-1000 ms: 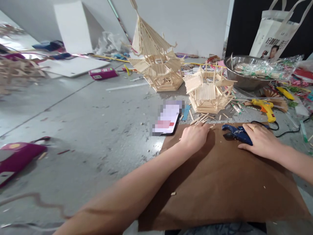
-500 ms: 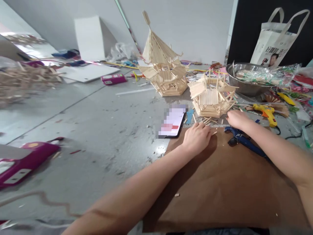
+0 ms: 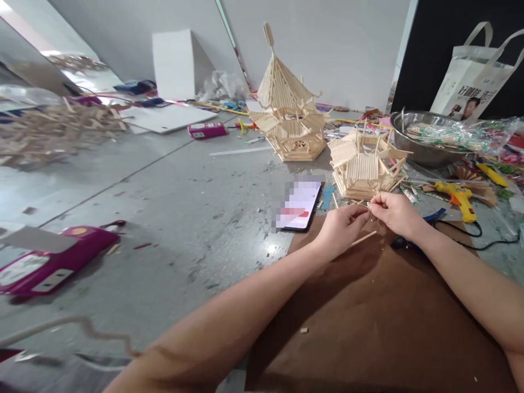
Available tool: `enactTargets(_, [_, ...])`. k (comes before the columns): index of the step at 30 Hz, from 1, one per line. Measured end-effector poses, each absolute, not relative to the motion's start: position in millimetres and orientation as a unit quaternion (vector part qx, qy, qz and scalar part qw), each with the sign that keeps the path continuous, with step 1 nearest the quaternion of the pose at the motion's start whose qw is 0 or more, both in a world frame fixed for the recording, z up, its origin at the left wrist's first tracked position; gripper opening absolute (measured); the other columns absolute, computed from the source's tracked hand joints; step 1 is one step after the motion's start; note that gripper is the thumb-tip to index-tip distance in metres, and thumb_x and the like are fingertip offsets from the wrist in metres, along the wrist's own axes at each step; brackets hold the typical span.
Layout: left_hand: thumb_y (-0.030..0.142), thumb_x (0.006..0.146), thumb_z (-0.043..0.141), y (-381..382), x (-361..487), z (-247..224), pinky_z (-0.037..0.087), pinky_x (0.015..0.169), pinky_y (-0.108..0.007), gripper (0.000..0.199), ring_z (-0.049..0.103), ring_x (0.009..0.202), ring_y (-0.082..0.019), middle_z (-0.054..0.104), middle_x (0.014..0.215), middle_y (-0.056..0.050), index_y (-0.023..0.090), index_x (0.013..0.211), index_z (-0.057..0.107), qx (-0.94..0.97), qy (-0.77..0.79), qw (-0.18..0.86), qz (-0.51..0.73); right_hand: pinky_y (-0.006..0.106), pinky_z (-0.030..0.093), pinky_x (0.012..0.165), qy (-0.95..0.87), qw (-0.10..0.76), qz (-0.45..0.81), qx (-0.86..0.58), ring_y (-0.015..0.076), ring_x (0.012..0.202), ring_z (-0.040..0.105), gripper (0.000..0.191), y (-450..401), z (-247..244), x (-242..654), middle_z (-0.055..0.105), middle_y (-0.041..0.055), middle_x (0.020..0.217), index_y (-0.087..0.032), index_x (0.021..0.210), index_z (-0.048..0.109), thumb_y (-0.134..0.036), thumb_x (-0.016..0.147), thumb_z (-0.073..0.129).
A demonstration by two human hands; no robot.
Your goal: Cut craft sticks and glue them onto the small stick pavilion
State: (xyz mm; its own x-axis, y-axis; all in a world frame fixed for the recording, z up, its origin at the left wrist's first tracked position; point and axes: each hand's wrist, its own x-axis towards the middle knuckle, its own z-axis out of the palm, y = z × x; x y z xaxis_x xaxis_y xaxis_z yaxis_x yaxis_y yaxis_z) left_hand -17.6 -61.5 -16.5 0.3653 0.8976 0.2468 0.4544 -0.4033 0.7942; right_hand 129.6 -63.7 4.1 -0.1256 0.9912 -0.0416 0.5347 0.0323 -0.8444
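Observation:
My left hand (image 3: 341, 228) and my right hand (image 3: 395, 214) meet fingertip to fingertip above the far edge of a brown sheet (image 3: 368, 316). Both are closed in a pinch on what looks like a short wooden stick, mostly covered by the fingers. Another thin wooden stick (image 3: 365, 238) juts out beside my left palm; whether that hand holds it is unclear. Just beyond stands a small hexagonal pavilion (image 3: 362, 166) of wooden sticks, roofless on top. A blue tool (image 3: 434, 215) is largely hidden behind my right wrist. Left of my hands lies a phone (image 3: 301, 204).
A taller stick pavilion (image 3: 297, 134) with a pointed roof stands behind. To the right are a yellow glue gun (image 3: 460, 199) with a cord, a metal bowl (image 3: 426, 150) of wrapped sticks and a white bag (image 3: 470, 82). A purple power strip (image 3: 69, 256) lies left.
My right hand has moved left and nearer, coming together with my left hand, whose fingers have lifted into a pinch. The blue tool is now mostly covered. The view has swung slightly left.

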Motion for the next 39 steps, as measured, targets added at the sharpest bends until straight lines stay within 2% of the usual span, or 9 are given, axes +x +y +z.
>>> enactTargets(5, [0.023, 0.078, 0.049, -61.0, -20.8, -16.6, 0.038, 0.054, -0.018, 0.018, 0.052, 0.059, -0.008, 0.064, 0.069, -0.001, 0.014, 0.076, 0.064, 0.761, 0.44, 0.309, 0.362, 0.018, 0.031, 0.032, -0.58, 0.376, 0.474, -0.545, 0.0046, 0.034, 0.041, 0.015, -59.7, -2.6, 117.9, 0.051, -0.0061, 0.053, -0.019, 0.067, 0.047, -0.032, 0.073, 0.049])
enactTargets(8, [0.022, 0.077, 0.049, -56.5, -21.9, -14.1, 0.036, 0.052, -0.018, 0.017, 0.05, 0.056, -0.007, 0.061, 0.063, 0.001, 0.014, 0.071, 0.063, 0.752, 0.453, 0.322, 0.354, 0.019, 0.031, 0.032, -0.58, 0.381, 0.483, -0.534, 0.0046, 0.034, 0.042, 0.016, -57.9, -3.2, 118.4, 0.051, -0.0057, 0.055, -0.018, 0.068, 0.047, -0.033, 0.074, 0.05])
enactTargets(12, [0.027, 0.076, 0.05, -42.2, -27.7, -2.7, 0.03, 0.044, -0.018, 0.022, 0.04, 0.043, -0.005, 0.049, 0.048, 0.005, 0.014, 0.059, 0.054, 0.704, 0.501, 0.354, 0.357, 0.019, 0.033, 0.034, -0.611, 0.387, 0.451, -0.523, 0.0044, 0.036, 0.044, 0.023, -59.8, 0.2, 124.0, 0.054, -0.0039, 0.061, -0.018, 0.072, 0.05, -0.041, 0.076, 0.05])
enactTargets(16, [0.022, 0.077, 0.05, -23.7, -37.8, 13.1, 0.025, 0.038, -0.018, 0.021, 0.033, 0.033, -0.003, 0.044, 0.043, 0.006, 0.014, 0.058, 0.05, 0.659, 0.525, 0.424, 0.332, 0.02, 0.034, 0.039, -0.644, 0.362, 0.436, -0.514, 0.0039, 0.038, 0.044, 0.027, -63.4, 3.3, 131.5, 0.054, -0.0036, 0.06, -0.018, 0.069, 0.05, -0.044, 0.075, 0.051])
enactTargets(21, [0.018, 0.076, 0.055, -2.0, -46.8, 25.5, 0.021, 0.037, -0.019, 0.022, 0.032, 0.03, -0.002, 0.044, 0.042, 0.005, 0.014, 0.055, 0.05, 0.655, 0.543, 0.431, 0.3, 0.022, 0.035, 0.042, -0.652, 0.335, 0.441, -0.518, 0.0054, 0.04, 0.045, 0.026, -65.0, 3.4, 137.5, 0.053, -0.0037, 0.059, -0.018, 0.069, 0.05, -0.043, 0.074, 0.052])
enactTargets(31, [0.028, 0.07, 0.065, 21.9, -52.2, 24.9, 0.018, 0.038, -0.022, 0.031, 0.03, 0.03, -0.001, 0.041, 0.04, 0.005, 0.014, 0.048, 0.048, 0.652, 0.516, 0.467, 0.301, 0.023, 0.036, 0.044, -0.698, 0.301, 0.4, -0.512, 0.0066, 0.041, 0.047, 0.022, -67.4, 1.9, 137.4, 0.055, -0.0032, 0.059, -0.018, 0.071, 0.053, -0.039, 0.077, 0.049])
enactTargets(39, [0.032, 0.068, 0.067, 22.7, -47.4, 22.1, 0.017, 0.037, -0.022, 0.028, 0.028, 0.03, -0.002, 0.041, 0.039, 0.005, 0.013, 0.052, 0.053, 0.626, 0.523, 0.476, 0.327, 0.022, 0.036, 0.045, -0.706, 0.293, 0.395, -0.51, 0.0067, 0.043, 0.047, 0.023, -68.7, 1.0, 136.4, 0.053, -0.0036, 0.057, -0.018, 0.07, 0.053, -0.04, 0.077, 0.049])
